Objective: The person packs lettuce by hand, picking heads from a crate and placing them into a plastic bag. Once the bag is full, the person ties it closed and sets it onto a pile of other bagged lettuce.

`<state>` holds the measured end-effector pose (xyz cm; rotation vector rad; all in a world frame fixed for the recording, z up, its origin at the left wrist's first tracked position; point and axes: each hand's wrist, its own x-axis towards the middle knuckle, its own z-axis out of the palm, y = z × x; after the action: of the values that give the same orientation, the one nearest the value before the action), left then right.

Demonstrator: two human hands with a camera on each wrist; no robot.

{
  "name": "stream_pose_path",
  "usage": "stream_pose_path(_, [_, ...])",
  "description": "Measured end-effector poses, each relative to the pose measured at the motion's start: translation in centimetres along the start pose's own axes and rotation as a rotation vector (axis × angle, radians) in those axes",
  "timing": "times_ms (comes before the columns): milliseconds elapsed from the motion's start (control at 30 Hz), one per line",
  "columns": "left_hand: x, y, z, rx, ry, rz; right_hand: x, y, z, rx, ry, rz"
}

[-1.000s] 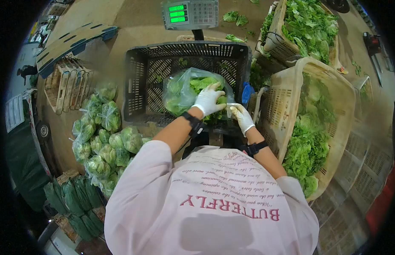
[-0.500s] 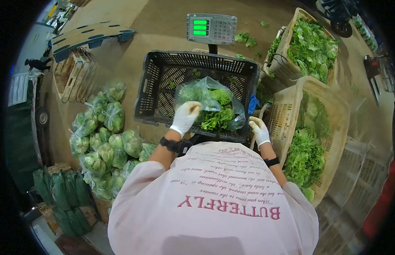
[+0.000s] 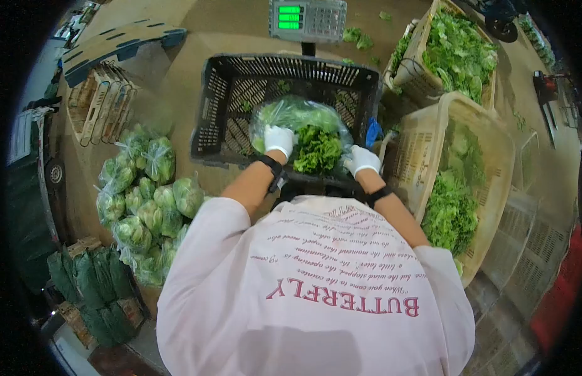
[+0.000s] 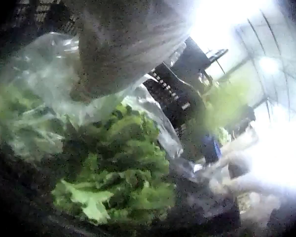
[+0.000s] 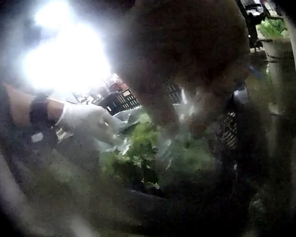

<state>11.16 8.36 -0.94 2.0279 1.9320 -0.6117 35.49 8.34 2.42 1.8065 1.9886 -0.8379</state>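
A clear plastic bag (image 3: 303,108) of leafy green lettuce (image 3: 317,149) lies in the black crate (image 3: 225,141), its mouth towards the person with frilly leaves showing. My white-gloved left hand (image 3: 280,141) grips the bag's rim on the left, fingers curled. In the left wrist view, the bag's film (image 4: 44,59) bunches beside that hand (image 4: 128,44), above the lettuce (image 4: 123,168). On the right side of the mouth, my gloved right hand (image 3: 363,161) pinches the other edge of the bag. The right wrist view is dark and blurred; lettuce (image 5: 143,143) shows between both hands.
A scale display (image 3: 308,19) stands behind the crate. Right of it are a tall cream crate (image 3: 416,163) of loose lettuce and another lettuce-filled crate (image 3: 416,72). Bagged lettuces (image 3: 150,213) are heaped at the left, near stacked crates (image 3: 106,106). A blue scrap (image 3: 374,131) hangs at the crate's right side.
Half a second ago the left hand was raised at the bag's left and the right hand was off its right side. Now both hold the bag's mouth, with the lettuce gathered between them.
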Motion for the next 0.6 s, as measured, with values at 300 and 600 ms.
stream_pose_path(300, [-7.4,-10.2,2.1,-0.528,0.564,0.024,1.9,5.4,3.6,0.808,0.111,0.056])
stream_pose_path(600, [-10.0,-8.0,2.6,-0.711,0.574,-0.113,-0.1,-4.2,1.1,0.016,0.230,-0.641])
